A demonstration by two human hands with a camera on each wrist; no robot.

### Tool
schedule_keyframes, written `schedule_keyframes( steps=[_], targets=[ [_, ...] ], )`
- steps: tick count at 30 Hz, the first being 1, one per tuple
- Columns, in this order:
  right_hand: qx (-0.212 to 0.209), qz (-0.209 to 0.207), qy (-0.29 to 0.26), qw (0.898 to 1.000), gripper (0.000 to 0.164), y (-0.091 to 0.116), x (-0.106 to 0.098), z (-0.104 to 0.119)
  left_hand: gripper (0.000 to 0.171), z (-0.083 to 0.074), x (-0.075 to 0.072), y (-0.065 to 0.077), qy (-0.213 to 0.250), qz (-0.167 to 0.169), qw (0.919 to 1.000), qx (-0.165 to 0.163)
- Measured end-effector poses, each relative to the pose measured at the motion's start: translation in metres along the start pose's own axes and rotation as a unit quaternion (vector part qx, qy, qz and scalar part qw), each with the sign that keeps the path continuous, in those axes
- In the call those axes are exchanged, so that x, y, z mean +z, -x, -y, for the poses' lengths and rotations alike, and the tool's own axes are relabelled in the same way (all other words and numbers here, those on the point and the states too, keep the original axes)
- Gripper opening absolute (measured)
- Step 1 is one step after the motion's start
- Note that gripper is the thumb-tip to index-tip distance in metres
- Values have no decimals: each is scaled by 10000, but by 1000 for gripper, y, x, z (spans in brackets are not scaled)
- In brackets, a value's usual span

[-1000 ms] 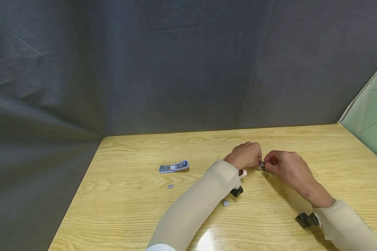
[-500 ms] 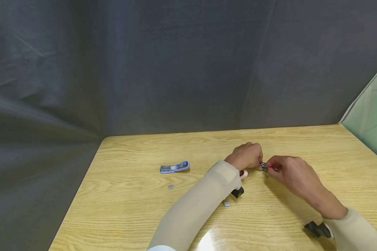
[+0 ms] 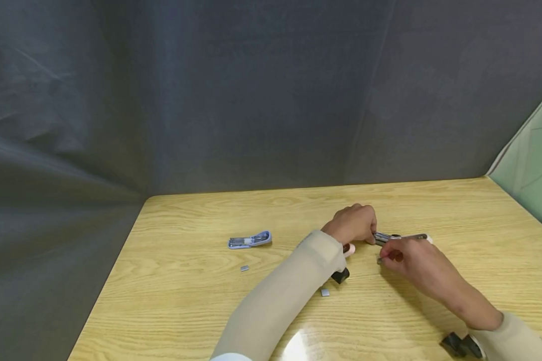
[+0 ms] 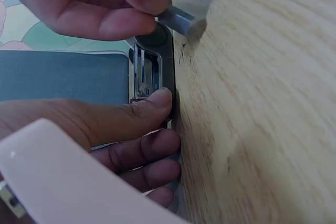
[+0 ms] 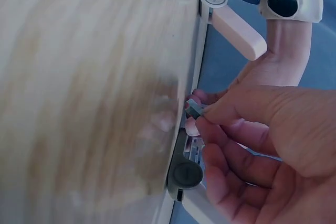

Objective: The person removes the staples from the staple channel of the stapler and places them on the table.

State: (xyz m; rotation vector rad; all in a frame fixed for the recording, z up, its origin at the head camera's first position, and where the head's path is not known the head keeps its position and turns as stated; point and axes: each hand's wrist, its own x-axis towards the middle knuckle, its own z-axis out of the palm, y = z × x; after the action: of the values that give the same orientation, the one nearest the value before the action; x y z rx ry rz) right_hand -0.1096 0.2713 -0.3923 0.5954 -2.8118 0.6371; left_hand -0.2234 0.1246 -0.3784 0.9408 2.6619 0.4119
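My left hand (image 3: 353, 224) grips the end of an opened stapler (image 3: 383, 237) on the table. In the left wrist view the thumb presses the metal channel of this dark grey stapler (image 4: 149, 72), with the other fingers behind it. Just in front, my right hand (image 3: 417, 258) pinches a small strip of staples (image 3: 379, 260) between thumb and fingertips. The right wrist view shows the strip (image 5: 193, 109) held apart from the stapler (image 5: 185, 174). Part of the stapler, including its white handle, lies behind the right hand in the head view.
A pink stapler (image 3: 351, 250) lies by the left wrist, partly hidden. Further left is an opened lavender-blue stapler (image 3: 250, 240). Two more staple strips lie on the wooden table (image 3: 185, 281): one strip (image 3: 245, 268) near the blue stapler, another strip (image 3: 325, 292) beside the left sleeve.
My right hand has moved away from the stapler's channel, toward the front of the table, with the staple strip now visible in its fingertips. More of the stapler shows. The left hand stays put.
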Motion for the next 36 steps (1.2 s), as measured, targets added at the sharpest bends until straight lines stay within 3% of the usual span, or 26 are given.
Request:
schedule_keyframes(
  steps=[6,21,26,28,31,36],
  targets=[
    [-21,215,-127,9997,17,0,4,-2,19,-2,0,2,-63,7,10000,-9],
    [-35,251,-23,9997,18,-3,2,-1,14,-4,3,5,-190,-16,9998,-96],
    [20,306,-51,9995,13,-6,0,3,26,-5,0,7,-371,-8,9991,-221],
    [19,283,-39,9996,12,-5,-1,4,30,-7,-3,8,-502,-55,9984,-239],
    [-30,217,10,9998,12,-4,-2,5,22,-11,-7,11,-619,-237,9976,-196],
    [-96,32,77,9999,10,-4,-2,7,26,-14,-20,24,-588,-488,9971,55]
  ],
)
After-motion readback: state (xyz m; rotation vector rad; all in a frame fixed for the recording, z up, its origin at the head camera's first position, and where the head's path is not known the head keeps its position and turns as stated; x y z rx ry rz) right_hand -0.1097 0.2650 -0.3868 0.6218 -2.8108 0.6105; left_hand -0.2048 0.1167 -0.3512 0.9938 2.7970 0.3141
